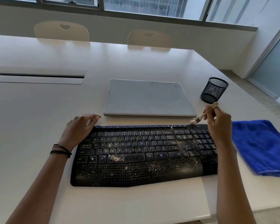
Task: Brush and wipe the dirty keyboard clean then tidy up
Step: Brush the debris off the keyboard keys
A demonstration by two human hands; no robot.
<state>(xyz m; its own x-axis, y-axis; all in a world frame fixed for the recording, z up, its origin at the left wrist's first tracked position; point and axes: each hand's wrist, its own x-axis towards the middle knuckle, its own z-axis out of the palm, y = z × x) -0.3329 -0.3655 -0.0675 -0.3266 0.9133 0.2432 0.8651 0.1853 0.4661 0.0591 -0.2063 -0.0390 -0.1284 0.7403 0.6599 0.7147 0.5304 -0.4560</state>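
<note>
I am pinching the brush by its wooden handle in my right hand, its bristles pointing down and to the left at the back edge of the keyboard, near its far-right corner; I cannot tell whether they are touching. The keyboard is lying on the surface straight in front of me with its long axis running left to right, so the speckled keys and palm rest are lying leftward and toward me from the bristles. My left hand is bracing the far-left corner, fingers curled over the back edge.
</note>
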